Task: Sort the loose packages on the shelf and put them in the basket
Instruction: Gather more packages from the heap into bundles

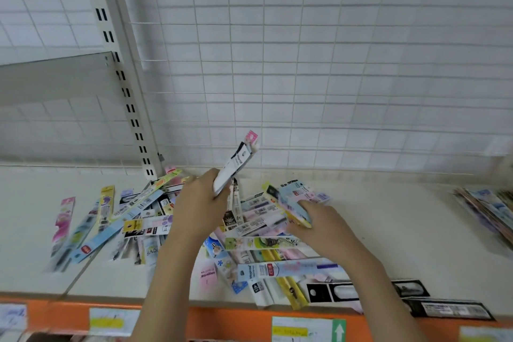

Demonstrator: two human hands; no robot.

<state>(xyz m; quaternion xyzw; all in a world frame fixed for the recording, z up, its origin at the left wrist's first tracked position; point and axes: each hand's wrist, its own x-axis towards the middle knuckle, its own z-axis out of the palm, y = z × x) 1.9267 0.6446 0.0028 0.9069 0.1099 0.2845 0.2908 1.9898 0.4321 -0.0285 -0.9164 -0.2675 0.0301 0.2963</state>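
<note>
Gripping a small stack of long packages [236, 166] that juts up and away past its curled fingers, the left hand [200, 203] hovers over the loose pile [172, 219] on the shelf [388, 216], while the right hand [319, 223] pinches a pale blue package [294, 200] lying just beyond its fingertips. No basket is in view. The slim, glossy sleeves could slide out of either hold if the fingers ease, and a hurried lift could drag neighbouring packets over the shelf's orange edge [236, 319].

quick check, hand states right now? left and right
Left hand: closed, gripping a small stack of packages raised above the pile.
Right hand: closed, fingers curled round a blue-and-pink package on the pile.
</note>
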